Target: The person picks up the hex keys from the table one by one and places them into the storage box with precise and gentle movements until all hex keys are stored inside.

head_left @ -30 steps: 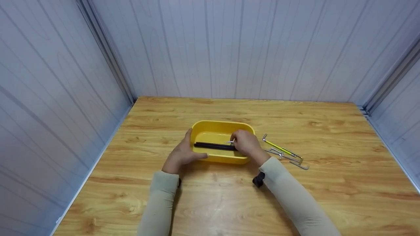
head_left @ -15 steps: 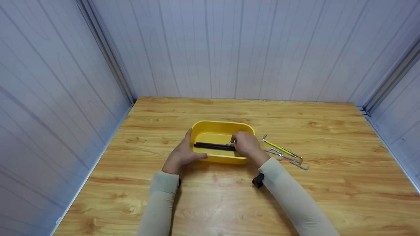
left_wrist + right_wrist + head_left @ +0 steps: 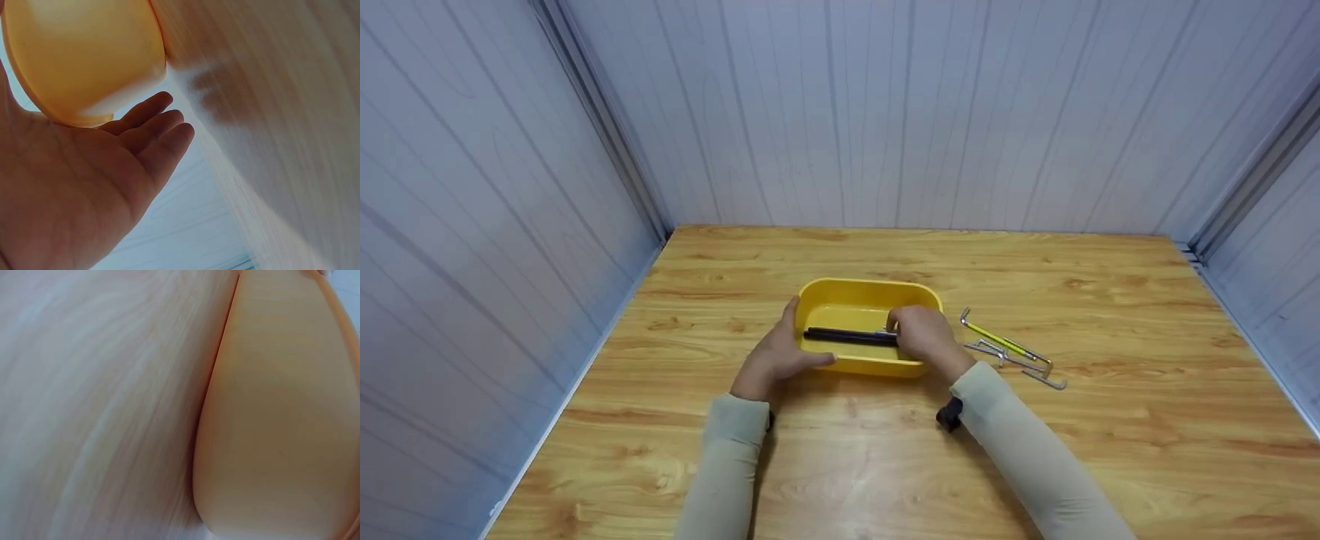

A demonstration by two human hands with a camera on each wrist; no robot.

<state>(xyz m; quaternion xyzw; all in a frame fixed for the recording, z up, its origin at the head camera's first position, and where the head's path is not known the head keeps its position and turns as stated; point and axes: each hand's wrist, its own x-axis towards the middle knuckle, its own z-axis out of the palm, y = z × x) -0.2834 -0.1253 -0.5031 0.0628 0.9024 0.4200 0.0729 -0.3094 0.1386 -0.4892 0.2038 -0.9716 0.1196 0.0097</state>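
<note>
In the head view, a yellow bin (image 3: 877, 367) sits on the wooden table with long black rods (image 3: 840, 337) lying across its floor. My left hand (image 3: 780, 352) rests around the bin's left end, thumb along the near rim. Its lower fingers (image 3: 160, 132) stretch out loosely under the bin's side in the left wrist view. My right hand (image 3: 922, 331) reaches inside at the right end, fingers curled over a slim silver metal piece (image 3: 883, 331) like a hex key, mostly hidden, close over the black rods. The right wrist view shows the bin's outer wall (image 3: 275, 427) but no hand.
Right of the bin lies a loose group of L-shaped hex keys: a yellow-sleeved hex key (image 3: 997, 337) and several silver hex keys (image 3: 1024, 363). White panel walls (image 3: 870, 112) stand behind and on both sides of the table (image 3: 855, 465).
My right hand has lowered slightly in the bin, and the silver piece has come down from a tilted position to lie along the black rods. My left hand has stayed put.
</note>
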